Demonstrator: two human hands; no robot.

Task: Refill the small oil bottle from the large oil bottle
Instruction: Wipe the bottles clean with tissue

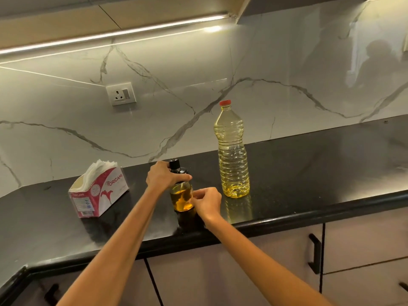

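The small oil bottle point(181, 198) stands on the black counter point(309, 173), glass with amber oil and a black top. My left hand point(164, 176) is wrapped around its upper part, just below the black cap point(174, 165). My right hand point(206, 203) holds the bottle's lower right side with curled fingers. The large oil bottle point(233, 151) stands upright to the right, clear plastic with yellow oil and a red cap point(225, 103) screwed on. It is a short gap away from my right hand.
A pink and white tissue box point(99, 195) sits on the counter to the left of the small bottle. A wall socket point(121, 94) is on the marble backsplash. Cabinet doors with black handles point(314, 252) lie below the counter edge.
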